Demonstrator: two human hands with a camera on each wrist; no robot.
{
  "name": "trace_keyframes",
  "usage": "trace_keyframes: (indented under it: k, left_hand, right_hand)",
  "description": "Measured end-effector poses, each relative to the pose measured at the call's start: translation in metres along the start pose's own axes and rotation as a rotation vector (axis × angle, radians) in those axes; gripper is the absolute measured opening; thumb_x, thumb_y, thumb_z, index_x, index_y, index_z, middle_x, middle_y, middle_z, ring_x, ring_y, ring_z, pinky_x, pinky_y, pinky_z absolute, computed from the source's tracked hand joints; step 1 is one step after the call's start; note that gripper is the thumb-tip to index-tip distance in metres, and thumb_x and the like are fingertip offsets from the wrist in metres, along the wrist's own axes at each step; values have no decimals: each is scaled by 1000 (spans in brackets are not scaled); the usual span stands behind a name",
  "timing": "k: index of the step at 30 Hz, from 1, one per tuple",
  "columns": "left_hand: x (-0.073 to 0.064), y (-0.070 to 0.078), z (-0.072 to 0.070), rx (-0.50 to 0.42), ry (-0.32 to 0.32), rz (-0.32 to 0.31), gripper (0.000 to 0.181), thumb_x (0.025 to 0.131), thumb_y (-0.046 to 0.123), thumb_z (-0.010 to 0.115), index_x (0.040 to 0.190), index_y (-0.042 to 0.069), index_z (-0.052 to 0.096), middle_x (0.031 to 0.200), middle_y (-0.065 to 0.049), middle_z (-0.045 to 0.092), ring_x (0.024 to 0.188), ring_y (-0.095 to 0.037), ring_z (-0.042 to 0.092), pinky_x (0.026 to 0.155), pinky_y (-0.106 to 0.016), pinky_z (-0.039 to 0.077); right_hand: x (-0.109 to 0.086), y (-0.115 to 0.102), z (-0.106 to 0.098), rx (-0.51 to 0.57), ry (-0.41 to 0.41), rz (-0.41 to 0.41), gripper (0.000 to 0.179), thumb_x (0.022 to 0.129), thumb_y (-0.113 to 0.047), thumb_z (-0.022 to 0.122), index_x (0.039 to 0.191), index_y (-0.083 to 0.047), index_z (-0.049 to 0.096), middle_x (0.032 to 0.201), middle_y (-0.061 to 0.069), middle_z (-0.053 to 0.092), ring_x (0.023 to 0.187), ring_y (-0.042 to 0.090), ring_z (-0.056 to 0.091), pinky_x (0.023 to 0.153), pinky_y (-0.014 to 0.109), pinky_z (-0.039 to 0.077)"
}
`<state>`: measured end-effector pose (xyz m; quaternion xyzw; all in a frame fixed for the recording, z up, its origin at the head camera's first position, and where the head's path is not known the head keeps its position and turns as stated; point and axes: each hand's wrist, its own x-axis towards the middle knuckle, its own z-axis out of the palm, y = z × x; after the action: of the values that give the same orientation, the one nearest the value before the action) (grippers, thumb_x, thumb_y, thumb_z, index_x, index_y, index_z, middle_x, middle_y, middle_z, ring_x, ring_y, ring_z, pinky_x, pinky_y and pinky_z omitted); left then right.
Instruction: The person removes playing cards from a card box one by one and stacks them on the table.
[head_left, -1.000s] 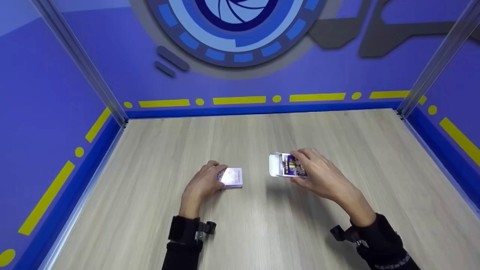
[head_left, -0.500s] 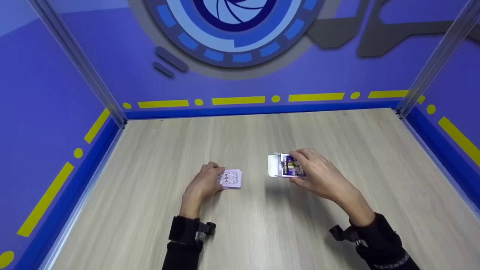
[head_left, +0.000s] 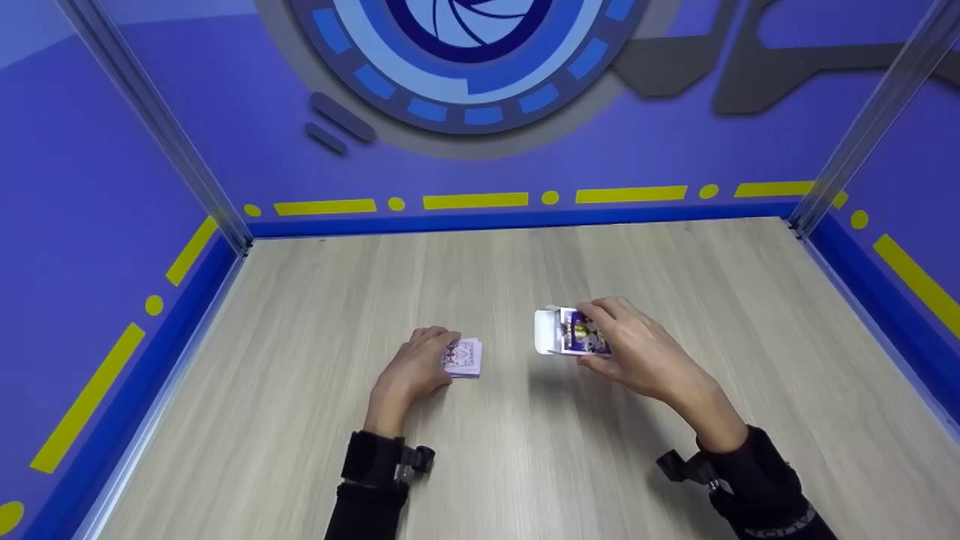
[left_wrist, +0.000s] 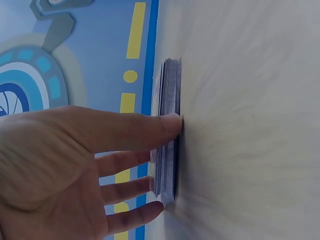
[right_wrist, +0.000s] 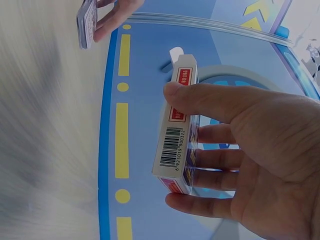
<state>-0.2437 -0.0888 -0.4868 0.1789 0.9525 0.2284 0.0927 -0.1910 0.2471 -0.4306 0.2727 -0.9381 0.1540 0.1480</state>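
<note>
A squat deck of playing cards (head_left: 466, 358) with a purple-patterned back lies on the wooden table, its edges slightly uneven. My left hand (head_left: 412, 367) grips it from the left; in the left wrist view the thumb presses one side of the deck (left_wrist: 170, 90) and the fingers are at its other side. To the right, my right hand (head_left: 645, 349) holds a card box (head_left: 574, 332) above the table, its white flap (head_left: 546, 331) open toward the deck. The right wrist view shows the thumb across the barcode side of the box (right_wrist: 172, 145).
The wood-grain table (head_left: 495, 465) is enclosed by a blue back wall (head_left: 480, 169), a left wall (head_left: 90, 225) and a right wall (head_left: 915, 187), with metal posts at the corners. Black straps with small cameras sit on both wrists.
My left hand has slid slightly right, covering more of the deck, whose cards now look a little less squared. The right hand and the card box have stayed nearly still.
</note>
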Motion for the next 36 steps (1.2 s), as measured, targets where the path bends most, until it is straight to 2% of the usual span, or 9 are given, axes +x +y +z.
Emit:
trace_keyframes:
  k: [6,12,20,22,25,28,30,33,36]
  left_hand:
    - [4,0,3,24,15,14,64,79,-9,77,140,1,60,137,-17,60,130,-35,52,111,-50,41]
    - [4,1,4,28,12,2,66,78,-8,78,141,1,60,134,-16,61,127,-35,53,109,-49,43]
    - [-1,5,-2,-33,-10,-56,77,82,18,87,150,6,52,154,-22,43,144,-38,37,118,-55,31]
    - [-4,9,-6,-53,28,-65,75,86,24,85,151,6,52,157,-22,39,147,-38,33,118,-56,28]
    - [-5,21,-12,-69,174,-24,60,91,25,80,144,6,58,150,-19,49,142,-36,43,114,-54,36]
    - [-7,42,-17,-105,354,69,35,96,17,75,127,4,68,125,-13,66,119,-28,62,99,-44,51]
    - [-9,59,-16,-163,434,134,20,97,11,72,116,5,71,109,-7,69,102,-21,66,87,-36,55]
    - [-11,84,-10,-298,469,228,9,96,5,69,105,4,68,95,-3,67,86,-15,64,74,-27,55]
    - [-11,104,1,-415,438,296,7,96,3,69,102,4,65,93,-2,65,82,-12,62,69,-23,55]
  right_hand:
    - [0,0,1,8,-6,3,69,79,-25,91,135,2,60,124,19,62,111,33,61,87,49,55]
    - [0,0,2,19,-11,8,70,79,-25,92,136,1,59,125,19,62,112,33,61,88,49,55]
    - [0,1,2,17,-6,1,69,79,-25,92,135,1,59,125,19,62,112,33,61,88,49,55]
    - [0,1,2,14,-5,-2,69,79,-25,92,135,1,60,124,19,63,112,33,61,88,49,55]
    - [1,1,2,7,-1,-4,70,78,-25,92,134,1,60,124,19,63,113,34,61,88,50,54]
    - [1,2,2,-2,2,-4,70,77,-24,93,134,1,60,123,19,63,113,34,61,89,51,54]
    - [0,1,2,-3,1,1,71,77,-23,93,135,1,60,123,19,63,114,35,61,89,51,54]
    - [1,-1,3,-3,-6,5,72,76,-23,94,135,1,60,124,19,63,113,35,61,90,51,54]
    - [2,-3,4,1,-9,3,71,76,-22,94,135,1,60,124,18,63,113,34,61,90,50,54]
